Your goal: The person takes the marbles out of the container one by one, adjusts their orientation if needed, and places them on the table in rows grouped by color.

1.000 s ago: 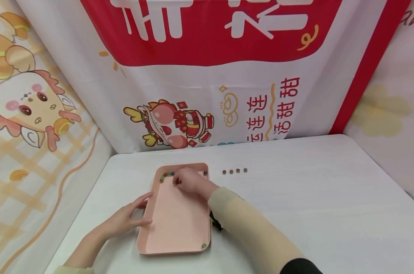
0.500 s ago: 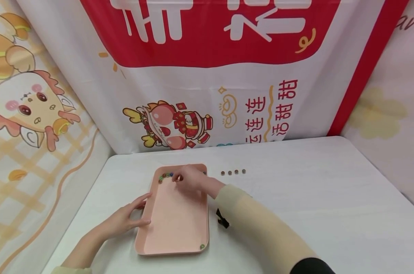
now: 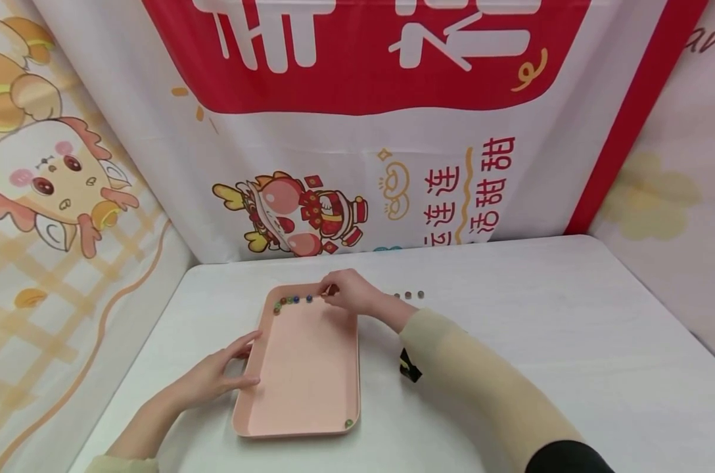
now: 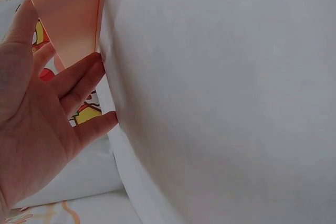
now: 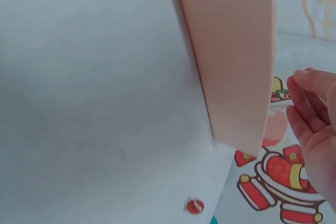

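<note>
Tray: shallow pink rectangular tray with rounded corners (image 3: 301, 387), lying on the left part of the white cloth-covered counter (image 3: 541, 341), its long sides running near to far.
Far-left marbles: small glossy round marbles in brown, green and blue (image 3: 283, 301), inside the tray; they follow the far wall and bend round the far-left corner.
Blue marble: small dark-blue round marble (image 3: 309, 299), by the far wall, just right of that group with a slight gap.
Near-right marble: small green round marble (image 3: 348, 424), alone in the tray's near-right corner.
Left hand: left hand (image 3: 224, 374) at the tray's left wall; fingers extended, not clenched, touching the wall, thumb reaching over the rim.
Right hand: right hand (image 3: 348, 291) above the tray's far-right part; fingers bent, thumb and forefinger tips close together. Cannot tell whether they grasp a marble.
Outside row: small brownish-grey round marbles (image 3: 408, 295), spaced in a row on the counter right of the tray, three showing in the head view beyond the right wrist.
Right arm: pale beige sleeve (image 3: 458, 368) with a wide black band (image 3: 567, 456); small black object (image 3: 410, 366) beneath the cuff.
Backdrop: white cloth with red panel and cartoon figure (image 3: 357, 138), behind the counter.
</note>
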`<state>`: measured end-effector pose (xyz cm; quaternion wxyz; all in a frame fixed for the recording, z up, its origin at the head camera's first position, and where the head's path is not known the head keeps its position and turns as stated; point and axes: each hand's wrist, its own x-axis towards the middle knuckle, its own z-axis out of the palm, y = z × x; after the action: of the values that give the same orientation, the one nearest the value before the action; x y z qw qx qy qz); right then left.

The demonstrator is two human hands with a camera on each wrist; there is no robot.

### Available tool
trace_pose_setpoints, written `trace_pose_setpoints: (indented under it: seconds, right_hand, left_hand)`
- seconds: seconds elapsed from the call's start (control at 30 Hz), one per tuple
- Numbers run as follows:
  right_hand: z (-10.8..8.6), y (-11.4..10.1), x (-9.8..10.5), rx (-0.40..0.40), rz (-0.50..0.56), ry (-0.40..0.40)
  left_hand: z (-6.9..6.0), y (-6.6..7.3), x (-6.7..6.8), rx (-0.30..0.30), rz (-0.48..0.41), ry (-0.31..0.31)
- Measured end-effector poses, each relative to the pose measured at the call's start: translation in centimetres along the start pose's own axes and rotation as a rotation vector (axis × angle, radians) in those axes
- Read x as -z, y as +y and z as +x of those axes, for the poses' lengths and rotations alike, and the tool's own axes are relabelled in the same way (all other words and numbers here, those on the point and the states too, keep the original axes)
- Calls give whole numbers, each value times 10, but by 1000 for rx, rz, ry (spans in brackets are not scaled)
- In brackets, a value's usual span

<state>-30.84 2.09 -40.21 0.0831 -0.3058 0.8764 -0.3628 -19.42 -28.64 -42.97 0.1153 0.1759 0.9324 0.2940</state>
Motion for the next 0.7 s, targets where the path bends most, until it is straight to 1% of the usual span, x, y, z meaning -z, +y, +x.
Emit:
trace_pose_setpoints:
  seconds: [0.13,0.27,0.33,0.4,0.53,0.7]
  right_hand:
    - [-10,6,12,-21,40,10]
    - [-22,13,24,15,38,37]
    - [-28,17,30,40,12,62]
    - [-34,21,35,50,-8,81]
    - [-45,28,44,57,-11,99]
    - [-60,38,56,13,19,97]
  left_hand:
    - [-1,2,0,19,-7,-9]
    - [-1,5,1,65,-20,-27]
    - [0,6,1,86,-25,-34]
    - [0,6,1,89,-28,-34]
    - [-1,4,1,80,-28,-32]
    - [-1,3,-1,90,-30,-34]
